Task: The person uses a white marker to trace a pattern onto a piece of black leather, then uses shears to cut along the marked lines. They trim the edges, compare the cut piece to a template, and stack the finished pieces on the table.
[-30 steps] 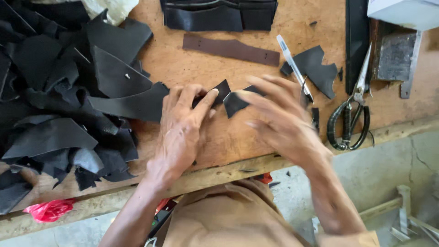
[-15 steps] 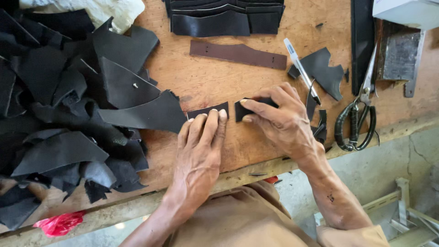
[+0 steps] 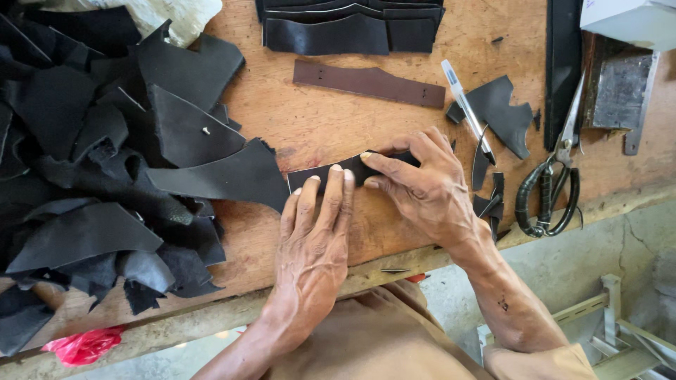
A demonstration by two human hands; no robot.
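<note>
A narrow black leather strip (image 3: 318, 173) lies flat on the wooden workbench (image 3: 324, 119). My left hand (image 3: 313, 243) rests on the bench with its fingertips pressing the strip's left part. My right hand (image 3: 422, 186) presses down on the strip's right end with the index finger and thumb, hiding that end. Neither hand lifts it.
A heap of black leather scraps (image 3: 105, 169) fills the left. A brown leather strip (image 3: 370, 82), black wallet panels (image 3: 348, 28), a pen (image 3: 462, 102), a black offcut (image 3: 500, 112) and scissors (image 3: 553, 183) lie behind and right. A red bag (image 3: 84, 345) hangs below the bench edge.
My hands came together on the black strip. The two small black pieces seen a second ago now lie end to end under my fingers, and my right hand has settled from a blurred move.
</note>
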